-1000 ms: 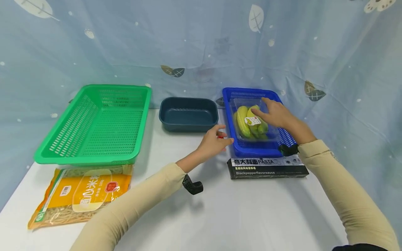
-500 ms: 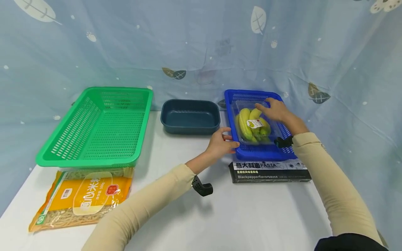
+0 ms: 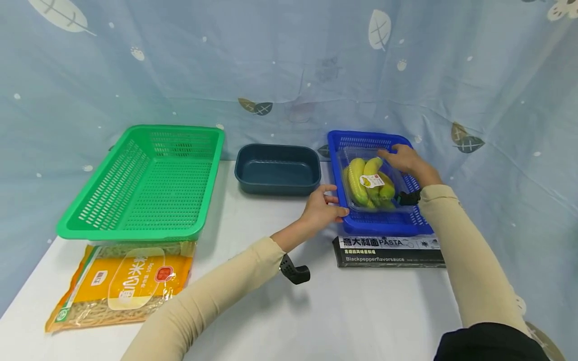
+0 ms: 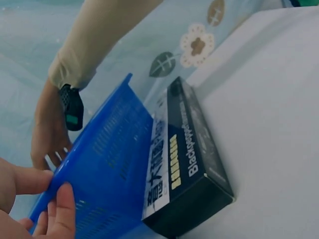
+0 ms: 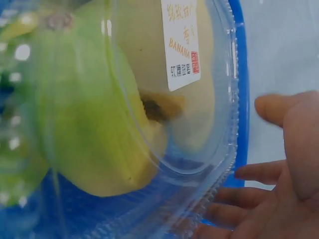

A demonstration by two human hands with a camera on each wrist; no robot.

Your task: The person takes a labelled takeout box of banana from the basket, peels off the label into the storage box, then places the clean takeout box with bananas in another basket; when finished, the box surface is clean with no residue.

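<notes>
- green basket (image 3: 149, 183), left of frame, on white table (image 3: 361, 311); yellow noodle bag (image 3: 122, 283) just below it, partly tucked under
- blue basket (image 3: 377, 220), right of centre, front edge resting on black pasta box (image 3: 390, 250)
- dark blue tub (image 3: 277, 168) at centre, btwn the two baskets
- clear banana pack (image 3: 370, 183) lies inside blue basket
- left hand (image 3: 322, 208) grips blue basket's near left corner, fingers curled over rim
- right hand (image 3: 408, 160) on pack's far right edge, fingers curled round it, pack not lifted
</notes>
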